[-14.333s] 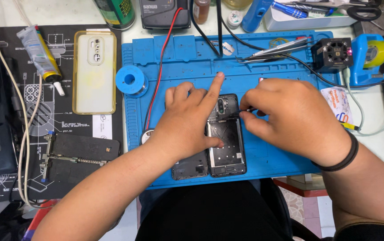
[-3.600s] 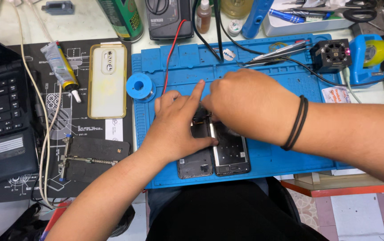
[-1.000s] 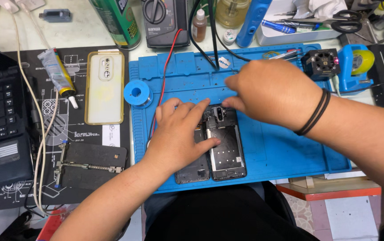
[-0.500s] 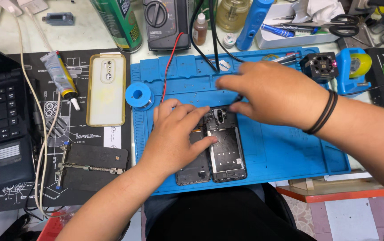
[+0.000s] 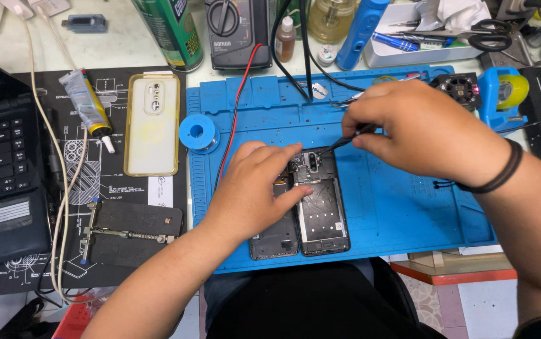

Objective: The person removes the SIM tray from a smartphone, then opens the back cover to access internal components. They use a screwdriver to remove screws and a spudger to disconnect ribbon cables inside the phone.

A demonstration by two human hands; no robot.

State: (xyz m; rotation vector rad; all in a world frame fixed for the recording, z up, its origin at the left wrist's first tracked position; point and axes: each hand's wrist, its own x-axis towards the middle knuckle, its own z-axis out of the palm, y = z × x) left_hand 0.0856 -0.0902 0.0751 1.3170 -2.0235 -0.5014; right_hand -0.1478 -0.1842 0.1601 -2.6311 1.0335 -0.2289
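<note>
Opened phone (image 5: 321, 210) lies on the blue work mat (image 5: 402, 213), near its front edge, back cover off, internals facing up. Long axis runs away from the person, camera end at the far side, bottom end toward the body. A second dark phone part (image 5: 273, 235) lies flat along its left side, touching, parallel.

Left hand (image 5: 255, 191) rests on top of both pieces at their upper left, fingers spread flat and pressing down, not closed around anything. Right hand (image 5: 421, 135) is pinched shut on black tweezers (image 5: 346, 141); tip angles down-left to the camera end of the phone.

Around it on the mat: blue solder spool (image 5: 198, 133) to the left, red lead (image 5: 236, 107) running to a multimeter (image 5: 239, 31) at the back of the bench. Off the mat, left: clear phone case (image 5: 152, 122), glue tube (image 5: 87, 107), board holder (image 5: 129, 233), laptop (image 5: 0, 169). Far right: tape dispenser (image 5: 503, 94)
</note>
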